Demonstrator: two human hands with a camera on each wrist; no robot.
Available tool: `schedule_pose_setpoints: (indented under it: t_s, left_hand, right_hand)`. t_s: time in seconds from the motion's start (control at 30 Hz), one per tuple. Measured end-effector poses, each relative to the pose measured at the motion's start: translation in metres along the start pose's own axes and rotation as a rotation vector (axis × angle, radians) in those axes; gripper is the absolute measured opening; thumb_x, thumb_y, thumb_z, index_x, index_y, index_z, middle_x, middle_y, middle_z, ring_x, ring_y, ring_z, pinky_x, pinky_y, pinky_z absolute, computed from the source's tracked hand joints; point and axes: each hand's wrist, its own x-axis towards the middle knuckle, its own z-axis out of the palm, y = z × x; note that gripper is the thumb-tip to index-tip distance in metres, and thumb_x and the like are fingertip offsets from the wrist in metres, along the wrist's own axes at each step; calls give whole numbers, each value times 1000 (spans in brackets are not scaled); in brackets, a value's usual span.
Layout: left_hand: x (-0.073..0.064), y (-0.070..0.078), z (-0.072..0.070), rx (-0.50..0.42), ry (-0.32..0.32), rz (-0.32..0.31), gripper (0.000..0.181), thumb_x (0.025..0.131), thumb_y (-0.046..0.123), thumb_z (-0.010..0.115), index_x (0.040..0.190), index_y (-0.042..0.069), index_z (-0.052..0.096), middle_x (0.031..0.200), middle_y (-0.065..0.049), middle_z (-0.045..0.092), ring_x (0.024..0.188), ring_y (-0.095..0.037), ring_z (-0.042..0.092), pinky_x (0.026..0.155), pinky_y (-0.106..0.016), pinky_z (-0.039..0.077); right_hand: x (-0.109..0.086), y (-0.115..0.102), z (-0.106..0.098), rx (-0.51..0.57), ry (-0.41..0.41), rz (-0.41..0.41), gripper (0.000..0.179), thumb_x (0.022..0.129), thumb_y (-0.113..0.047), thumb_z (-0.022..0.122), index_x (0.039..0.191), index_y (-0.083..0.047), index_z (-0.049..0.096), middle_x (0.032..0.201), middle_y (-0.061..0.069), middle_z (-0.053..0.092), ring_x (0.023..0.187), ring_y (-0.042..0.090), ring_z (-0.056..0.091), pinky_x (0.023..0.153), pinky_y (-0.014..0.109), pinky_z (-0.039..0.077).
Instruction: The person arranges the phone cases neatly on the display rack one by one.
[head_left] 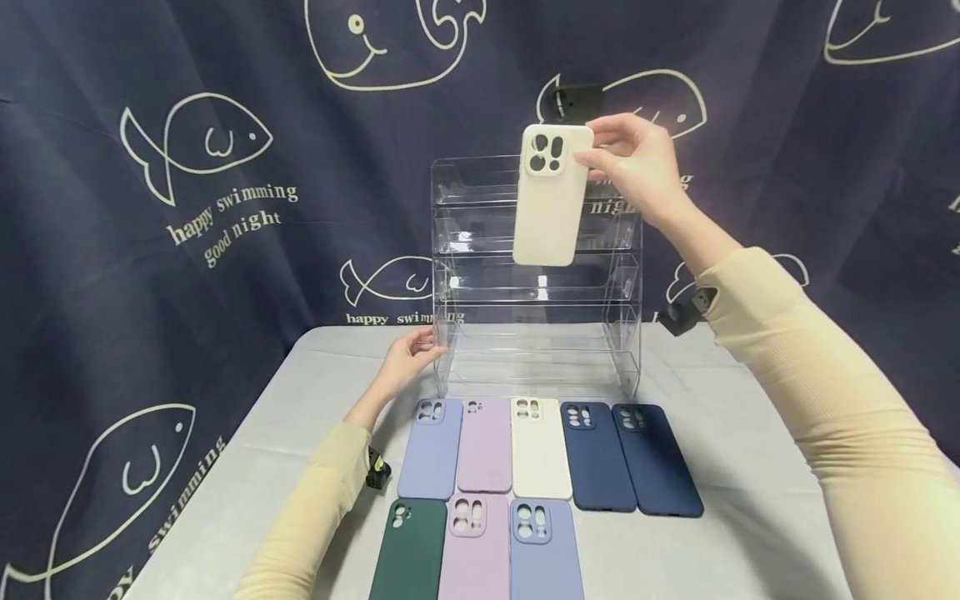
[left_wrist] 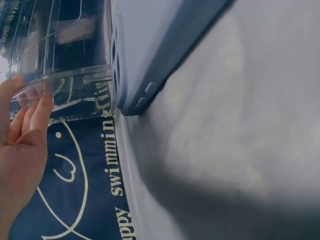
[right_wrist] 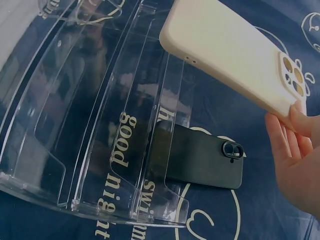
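In the head view my right hand (head_left: 637, 162) pinches a cream phone case (head_left: 549, 217) by its upper right edge. The case is upright, camera cutouts at the top, in front of the upper tiers of a clear tiered display rack (head_left: 536, 293). The right wrist view shows the thumb and fingers on either side of the case's edge (right_wrist: 225, 47), near its cutout end. My left hand (head_left: 408, 358) grips the rack's left side low down; in the left wrist view, its thumb and fingers (left_wrist: 40, 117) are around the clear edge.
A dark phone case (right_wrist: 205, 157) stands in the rack's top tier. Before the rack, cases lie in two rows on the grey tablecloth (head_left: 277, 450), among them a green one (head_left: 408, 550), a lilac one (head_left: 486, 450) and a navy one (head_left: 656, 458). A fish-print curtain (head_left: 300, 233) hangs behind.
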Motion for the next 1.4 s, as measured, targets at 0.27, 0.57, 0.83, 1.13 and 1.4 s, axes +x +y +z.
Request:
schedule_pose_setpoints:
  t_s: [0.27,0.57,0.83,1.13,1.4]
  left_hand:
    - [-3,1,0,-13,-12,-8,54,86,13,67,133,-4,46,124,-25,58,112,-35,58,100,-40,48]
    - [-7,-4,4,-59,-7,12,52,86,8,66,132,-7,46,121,-28,57,111,-39,57,101,-44,46]
    - [-6,-5,5,-46,10,18,51,85,10,68,130,-5,48,120,-25,60,110,-35,59,98,-39,49]
    - [-5,2,1,-45,14,26,52,85,10,67,131,-6,47,120,-27,59,111,-37,58,100,-42,48]
    - [-2,-4,3,-61,17,25,54,85,11,68,131,-7,47,120,-28,58,111,-38,58,100,-44,47]
  right_hand:
    - [26,1,14,-10,33,-13,39,79,-5,72,116,-1,61,84,-10,61,73,2,63,68,15,57]
    - [52,5,34,20,90,-41,37,78,-3,73,113,2,62,81,-9,61,68,0,61,66,16,57]
    - [76,0,49,-12,164,-62,34,79,-5,73,112,-2,63,84,-7,62,69,1,60,66,14,56]
    - [99,2,61,-5,226,-52,32,80,-4,71,111,-3,63,83,-8,58,69,2,58,69,16,56]
    - [109,16,70,-31,264,-57,28,80,-5,71,108,-5,66,84,-4,63,68,2,58,65,12,53]
